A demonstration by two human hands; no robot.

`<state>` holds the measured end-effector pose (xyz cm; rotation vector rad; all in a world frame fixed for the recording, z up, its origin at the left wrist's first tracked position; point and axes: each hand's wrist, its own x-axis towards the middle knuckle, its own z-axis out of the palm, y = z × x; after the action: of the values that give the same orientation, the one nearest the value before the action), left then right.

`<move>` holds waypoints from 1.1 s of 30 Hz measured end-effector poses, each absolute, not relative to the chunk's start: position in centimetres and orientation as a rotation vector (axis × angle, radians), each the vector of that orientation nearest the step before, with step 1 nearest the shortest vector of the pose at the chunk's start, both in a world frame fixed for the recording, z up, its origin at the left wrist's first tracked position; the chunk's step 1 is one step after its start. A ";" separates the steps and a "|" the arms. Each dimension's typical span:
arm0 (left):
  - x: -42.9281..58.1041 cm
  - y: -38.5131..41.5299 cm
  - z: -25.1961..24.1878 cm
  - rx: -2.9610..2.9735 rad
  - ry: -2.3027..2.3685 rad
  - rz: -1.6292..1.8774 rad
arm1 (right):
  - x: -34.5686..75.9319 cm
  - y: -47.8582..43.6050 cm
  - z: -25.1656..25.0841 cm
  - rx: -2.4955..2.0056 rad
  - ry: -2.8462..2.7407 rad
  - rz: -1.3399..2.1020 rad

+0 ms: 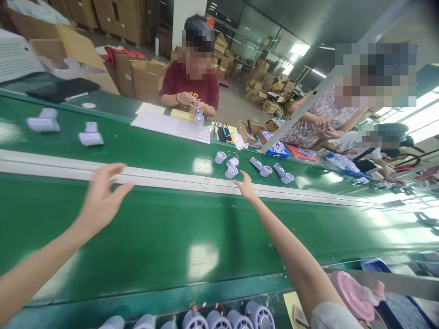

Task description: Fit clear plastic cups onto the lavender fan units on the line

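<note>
My left hand [103, 196] hovers over the pale divider strip [164, 177] at the left, fingers apart, holding nothing. Farther right, my right hand [245, 186] reaches across the same strip with thumb and fingers apart and nothing between them. Just beyond its fingertips lies a light purple fan part [231, 172], touching or close to another [232, 161]; a third [220, 157] is slightly to their left. A thin white ring [206, 182] rests on the strip between my hands.
Two purple parts with handles [263, 168] [284, 174] lie farther right, two more [43, 121] [91, 135] at far left. Several fan housings [219, 320] line the near edge. Across the green belt [154, 228], a person in dark red [168, 84] holds a part; others are right.
</note>
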<state>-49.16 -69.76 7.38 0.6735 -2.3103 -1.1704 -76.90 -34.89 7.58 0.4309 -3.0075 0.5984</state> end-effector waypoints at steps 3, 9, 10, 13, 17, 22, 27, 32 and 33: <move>-60.9 -64.1 7.5 0.490 -2.523 -1.251 | -82.7 -35.0 7.0 0.295 -2.984 0.736; -77.1 -52.1 5.5 0.087 -2.866 -1.107 | -91.8 -37.1 5.1 0.254 -3.013 0.924; -78.8 -50.6 4.9 0.090 -2.888 -1.079 | -92.7 -37.6 4.8 0.293 -3.022 0.930; -82.7 -47.2 3.6 0.095 -2.929 -1.020 | -94.5 -38.8 3.9 0.443 -3.036 0.898; -84.7 -46.5 2.6 0.068 -2.912 -0.905 | -94.6 -38.2 3.7 0.651 -2.939 0.808; -84.9 -50.7 2.3 0.056 -2.839 -0.730 | -92.9 -35.3 3.2 0.799 -2.870 0.702; -88.0 -54.0 2.4 -0.053 -2.982 -0.748 | -92.1 -35.3 2.3 0.854 -2.914 0.565; -86.7 -53.8 4.0 -0.144 -3.034 -0.681 | -90.9 -37.6 3.2 0.830 -2.873 0.658; -85.6 -53.9 4.3 -0.131 -3.031 -0.664 | -90.3 -38.1 3.5 0.852 -2.847 0.708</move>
<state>-85.57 -53.86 4.27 -0.1312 -3.0306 -0.6642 -90.26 -38.08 3.49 0.8518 -2.8471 0.7083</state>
